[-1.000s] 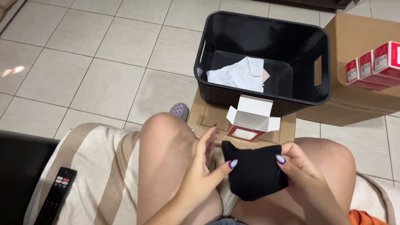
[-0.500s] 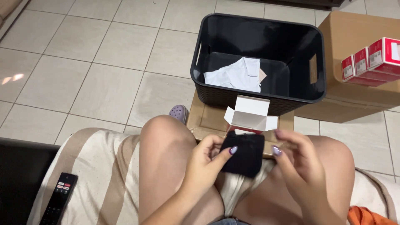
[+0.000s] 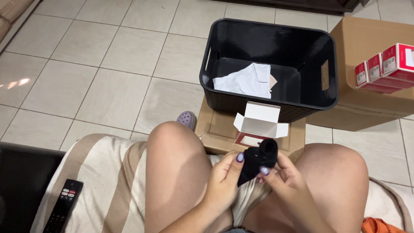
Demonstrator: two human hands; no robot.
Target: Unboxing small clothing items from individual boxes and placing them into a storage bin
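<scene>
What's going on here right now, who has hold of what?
A seated person holds a small black cloth item over their lap with both hands: the left hand grips its left edge, the right hand its lower right side. It looks bunched or rolled. Just ahead, an open white and red carton sits on a flat cardboard box, with a black plastic basket behind it holding white paper.

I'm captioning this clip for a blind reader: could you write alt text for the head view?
Seen from above, a seated person's left hand and right hand hold a bunched black cloth between bare knees. Ahead on the tiled floor, an open white carton sits on flat cardboard before a black bin holding white fabric.
</scene>
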